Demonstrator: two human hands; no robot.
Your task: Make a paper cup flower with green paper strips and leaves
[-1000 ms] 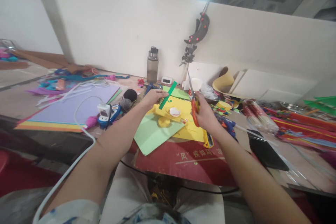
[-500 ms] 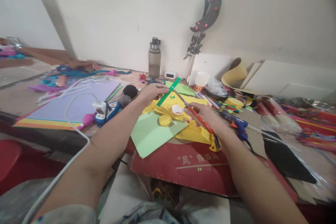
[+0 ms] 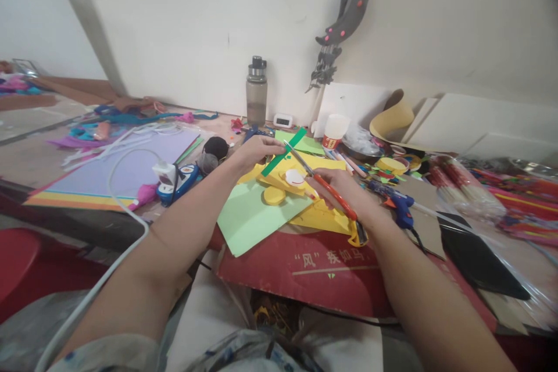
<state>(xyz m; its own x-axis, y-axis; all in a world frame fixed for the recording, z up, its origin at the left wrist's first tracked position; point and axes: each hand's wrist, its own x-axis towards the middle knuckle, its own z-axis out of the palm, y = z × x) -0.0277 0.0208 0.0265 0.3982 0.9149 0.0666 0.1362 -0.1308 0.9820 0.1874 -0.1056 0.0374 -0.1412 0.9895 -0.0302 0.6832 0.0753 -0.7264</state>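
Observation:
A strip of green paper [image 3: 274, 165] slants upward to the right, pinched in the fingertips of my left hand [image 3: 260, 151]. My right hand [image 3: 335, 189] is closed around red-handled scissors [image 3: 331, 192], whose blade tips meet the strip beside my left fingers. Beneath lie sheets of yellow paper [image 3: 329, 168], a round white piece [image 3: 294, 178] with a curved red line, and a yellow disc [image 3: 274, 196]. The disc rests partly on a pale green sheet [image 3: 257, 226].
A red board [image 3: 270, 279] lies at the table's front edge. Rightward are a blue glue gun [image 3: 403, 209] and a black tablet-like slab [image 3: 483, 267]. Behind stand a water bottle [image 3: 257, 96] and a paper cup [image 3: 335, 131]. A blue power strip [image 3: 178, 186] sits left, its white cable [image 3: 126, 250] crossing my forearm.
Both hands keep nearly the same places. The scissor tips now lie across the green strip, slightly nearer my left fingertips. The whole view has shifted a little.

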